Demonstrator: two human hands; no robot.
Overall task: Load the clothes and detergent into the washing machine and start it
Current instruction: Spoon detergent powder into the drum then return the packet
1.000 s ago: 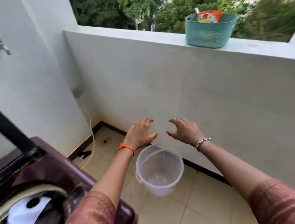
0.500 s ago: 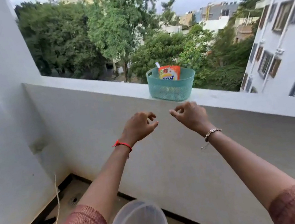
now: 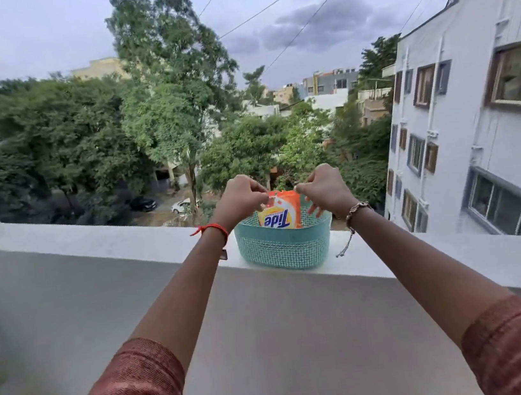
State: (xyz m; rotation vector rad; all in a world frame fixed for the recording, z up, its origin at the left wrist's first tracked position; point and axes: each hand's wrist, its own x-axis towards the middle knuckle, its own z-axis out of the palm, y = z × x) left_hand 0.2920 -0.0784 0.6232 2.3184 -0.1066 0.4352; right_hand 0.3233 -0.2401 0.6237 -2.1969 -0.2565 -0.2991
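Just below the centre of the frame, an orange Tide detergent packet (image 3: 281, 213) stood upright inside a teal perforated basket (image 3: 285, 251), which sat on the white balcony parapet (image 3: 108, 240). The left hand (image 3: 240, 197) pinched the packet's top left corner with its fingers curled tight. The right hand (image 3: 324, 187) pinched the top right corner between thumb and forefinger, its other fingers hanging loosely over the basket's rim. A red thread (image 3: 211, 227) circled the left wrist and a beaded bracelet (image 3: 356, 210) the right.
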